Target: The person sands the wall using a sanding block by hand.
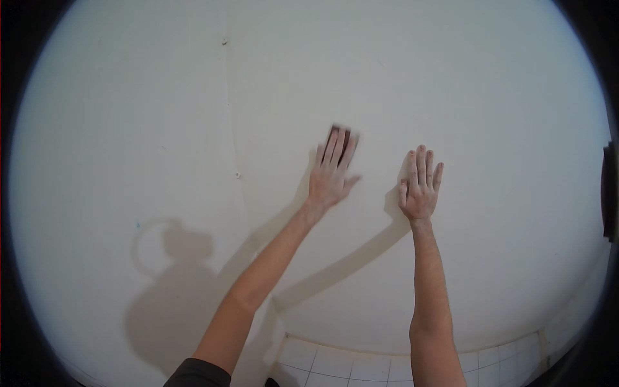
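My left hand [331,169] lies over a dark reddish-brown flat pad [347,138] against the pale wall [309,71]. Its fingers are stretched out over the pad, the thumb points to the right, and the hand is slightly blurred. Parts of the pad show between and beyond the fingers. To the right, my right hand [421,187] is raised at the wall with its fingers stretched upward and the thumb at the left side. Nothing shows in it.
White tiles [367,369] with dark joints run along the bottom. A dark object [609,192] stands at the right edge. Small fixings [237,175] mark a vertical wall seam. Shadows fall on the wall at the lower left.
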Available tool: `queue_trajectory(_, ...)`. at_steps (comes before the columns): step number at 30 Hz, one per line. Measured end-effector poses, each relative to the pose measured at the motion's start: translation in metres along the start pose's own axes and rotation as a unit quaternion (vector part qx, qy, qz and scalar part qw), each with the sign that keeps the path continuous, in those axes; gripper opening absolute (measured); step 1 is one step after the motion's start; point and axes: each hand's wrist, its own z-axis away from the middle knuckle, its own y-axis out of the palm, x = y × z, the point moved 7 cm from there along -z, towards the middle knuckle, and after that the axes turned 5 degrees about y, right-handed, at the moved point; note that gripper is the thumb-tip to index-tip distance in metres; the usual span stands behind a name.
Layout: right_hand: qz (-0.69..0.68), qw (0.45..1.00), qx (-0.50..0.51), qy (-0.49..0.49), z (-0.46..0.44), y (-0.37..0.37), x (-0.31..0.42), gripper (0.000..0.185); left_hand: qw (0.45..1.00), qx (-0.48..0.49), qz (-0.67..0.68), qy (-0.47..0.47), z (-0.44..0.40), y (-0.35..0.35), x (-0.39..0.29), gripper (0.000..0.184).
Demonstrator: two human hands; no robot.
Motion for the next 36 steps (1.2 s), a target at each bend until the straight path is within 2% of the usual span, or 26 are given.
queue_trajectory(2,0.001,1.0,-0.006,-0.001,0.0,-0.001,0.0,0.067,0.998,-0.053,-0.042,0.011,-0.054,-0.024,0.014,0.1)
queue_trajectory(5,0.001,1.0,-0.008,0.001,0.0,-0.001,0.0,0.068,0.985,-0.13,-0.108,-0.045,-0.105,-0.053,0.058,0.086)
queue_trajectory(7,0.004,1.0,-0.003,0.004,0.0,-0.001,0.0,0.068,0.968,-0.184,-0.131,-0.108,-0.109,-0.064,0.089,0.08)
queue_trajectory(10,0.001,1.0,-0.005,0.002,0.001,-0.002,-0.001,0.069,0.972,-0.189,-0.085,-0.11,-0.082,-0.057,0.099,0.075)
queue_trajectory(13,-0.002,1.0,-0.011,0.002,-0.001,-0.003,-0.001,0.068,0.98,-0.162,-0.063,-0.095,-0.035,-0.036,0.082,0.079)
queue_trajectory(17,-0.007,1.0,-0.013,0.004,0.0,-0.002,-0.002,0.068,0.996,-0.028,-0.021,-0.079,0.057,0.011,0.041,0.091)
queue_trajectory(19,-0.007,1.0,-0.009,0.008,-0.001,-0.002,-0.001,0.068,0.992,0.078,-0.015,-0.101,0.111,0.044,0.018,0.093)
queue_trajectory(21,-0.007,1.0,-0.009,0.007,-0.002,-0.001,-0.002,0.069,0.994,0.041,-0.021,-0.103,0.169,0.077,0.003,0.088)
queue_trajectory(26,-0.009,1.0,-0.002,0.01,-0.003,-0.001,-0.001,0.07,0.982,0.08,-0.003,-0.169,0.261,0.132,-0.035,0.089)
queue_trajectory(31,-0.01,1.0,-0.009,0.007,-0.002,0.0,-0.001,0.069,0.979,0.069,0.016,-0.189,0.253,0.126,-0.038,0.092)
queue_trajectory(33,-0.009,1.0,-0.011,0.006,-0.003,-0.002,-0.001,0.069,0.982,0.058,0.028,-0.176,0.211,0.097,-0.021,0.098)
queue_trajectory(35,-0.015,1.0,-0.009,0.008,-0.002,-0.003,0.0,0.069,0.981,-0.007,0.028,-0.193,0.15,0.064,-0.002,0.095)
queue_trajectory(36,-0.01,1.0,-0.01,0.007,-0.001,-0.003,0.0,0.068,0.985,-0.028,0.014,-0.171,0.119,0.05,0.007,0.094)
